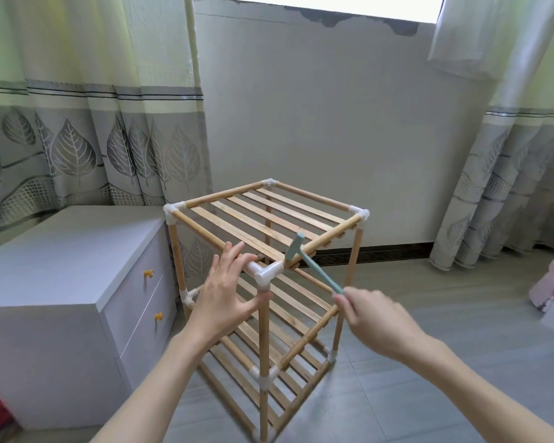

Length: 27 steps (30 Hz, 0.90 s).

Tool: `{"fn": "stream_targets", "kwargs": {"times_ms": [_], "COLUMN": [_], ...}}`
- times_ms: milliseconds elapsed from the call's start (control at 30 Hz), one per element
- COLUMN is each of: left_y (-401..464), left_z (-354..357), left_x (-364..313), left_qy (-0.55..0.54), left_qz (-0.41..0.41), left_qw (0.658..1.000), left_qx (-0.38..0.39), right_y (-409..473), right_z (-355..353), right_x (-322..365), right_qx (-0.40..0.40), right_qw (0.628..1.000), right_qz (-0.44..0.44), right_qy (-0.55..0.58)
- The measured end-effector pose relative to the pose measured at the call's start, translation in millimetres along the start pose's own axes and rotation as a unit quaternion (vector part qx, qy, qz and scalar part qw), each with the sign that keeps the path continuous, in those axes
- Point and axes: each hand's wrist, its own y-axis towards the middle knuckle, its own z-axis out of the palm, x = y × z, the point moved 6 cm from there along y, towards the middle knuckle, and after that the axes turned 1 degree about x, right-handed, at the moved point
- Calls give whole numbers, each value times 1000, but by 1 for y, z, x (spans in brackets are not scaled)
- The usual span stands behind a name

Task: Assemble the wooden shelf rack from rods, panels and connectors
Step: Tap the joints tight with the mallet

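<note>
Two bare hands work the near top corner of the standing three-tier rack (266, 282), the left hand (226, 292) steadying the white connector (264, 273) with straight fingers, the right hand (370, 318) gripping a small teal hammer (314, 266) for apparently final seating taps.

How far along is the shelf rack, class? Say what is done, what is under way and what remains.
Done: the rack stands on the floor with three slatted shelves and white connectors at its corners. Under way: the left hand steadies the rack beside the near top connector while the right hand holds a small hammer over the top rail. Left: apparently only tapping joints tight; no loose parts show.
</note>
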Motion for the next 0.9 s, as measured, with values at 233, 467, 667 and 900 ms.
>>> {"fn": "stream_targets", "kwargs": {"times_ms": [233, 467, 667, 900], "left_y": [-1, 0, -2, -3], "left_z": [1, 1, 1, 1], "left_x": [-1, -2, -1, -4], "left_qy": [-12, -16, -33, -38], "left_qz": [-5, -12, -37, -36], "left_qw": [1000, 1000, 999, 998], "left_qx": [6, 10, 20, 18], "right_y": [0, 6, 4, -4], "right_z": [-32, -39, 3, 13], "right_x": [3, -10, -18, -36], "right_qx": [-177, -206, -24, -2], "right_qw": [978, 963, 996, 999], "right_qz": [-16, 5, 13, 33], "right_qy": [110, 171, 89, 35]}}
